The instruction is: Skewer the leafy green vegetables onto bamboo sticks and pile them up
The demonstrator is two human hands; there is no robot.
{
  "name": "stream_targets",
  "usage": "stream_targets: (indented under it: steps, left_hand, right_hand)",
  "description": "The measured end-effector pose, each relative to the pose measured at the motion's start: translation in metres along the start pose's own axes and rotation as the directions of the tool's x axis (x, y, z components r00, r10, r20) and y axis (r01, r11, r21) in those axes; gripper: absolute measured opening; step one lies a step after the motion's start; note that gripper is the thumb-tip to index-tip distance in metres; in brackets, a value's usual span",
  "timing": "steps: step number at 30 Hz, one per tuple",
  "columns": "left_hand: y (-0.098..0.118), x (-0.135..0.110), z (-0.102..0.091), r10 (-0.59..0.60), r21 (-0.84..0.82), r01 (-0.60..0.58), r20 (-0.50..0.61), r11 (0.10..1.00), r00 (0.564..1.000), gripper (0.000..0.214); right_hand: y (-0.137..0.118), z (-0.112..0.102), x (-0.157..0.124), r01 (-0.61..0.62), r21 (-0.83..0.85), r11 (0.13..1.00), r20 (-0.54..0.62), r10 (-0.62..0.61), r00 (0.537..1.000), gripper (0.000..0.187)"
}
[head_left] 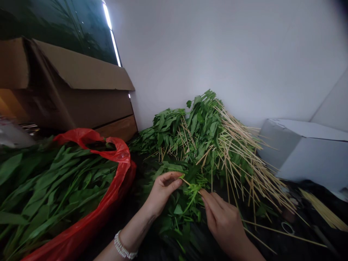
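Observation:
In the middle of the head view, my right hand (223,219) is closed on a thin bamboo skewer (186,181) that points left. Green stems (193,190) are bunched on the skewer just beyond my right fingertips, with leaves hanging below. My left hand (161,190), with a beaded bracelet at the wrist, pinches a small piece of green stem (181,176) at the skewer's tip. Loose leafy greens (174,214) lie under both hands. Behind them rises a heap of skewered leafy greens (203,123), its bare skewer ends (244,152) fanning out to the right.
A red plastic bag (123,174) full of long-leaved greens (62,181) stands at the left, before an open cardboard box (89,98). At the right are a white box (312,156), a bundle of skewers (324,210) and a small ring-shaped object (287,228). A pale wall (217,47) closes the back.

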State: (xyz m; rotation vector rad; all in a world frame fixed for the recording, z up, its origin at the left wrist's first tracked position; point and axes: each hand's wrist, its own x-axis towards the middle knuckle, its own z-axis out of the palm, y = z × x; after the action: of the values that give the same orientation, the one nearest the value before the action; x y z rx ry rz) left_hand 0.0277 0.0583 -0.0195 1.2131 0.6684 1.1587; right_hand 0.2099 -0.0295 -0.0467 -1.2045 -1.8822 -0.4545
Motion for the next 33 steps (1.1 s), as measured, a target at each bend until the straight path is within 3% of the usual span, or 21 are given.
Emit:
stream_targets:
  steps: [5,14,33]
  left_hand:
    - [-0.0013,0.0005,0.0000,-0.020,-0.018,0.020,0.009,1.000,1.000,0.021]
    - [-0.0027,0.0037,-0.0004,-0.035,-0.113,0.027,-0.070,0.993,0.997,0.017]
    - [-0.0037,0.0033,0.0004,-0.010,-0.073,0.001,-0.118,0.997,0.993,0.021]
  right_hand:
    - [-0.0006,-0.0007,0.0008,-0.011,-0.029,1.000,-0.005,0.011,1.000,0.031]
    - [0.0003,0.0003,-0.0003,-0.014,-0.026,1.000,-0.005,0.014,1.000,0.031]
    - [-0.0019,0.0032,-0.0036,-0.048,-0.053,0.997,0.000,0.048,0.999,0.032]
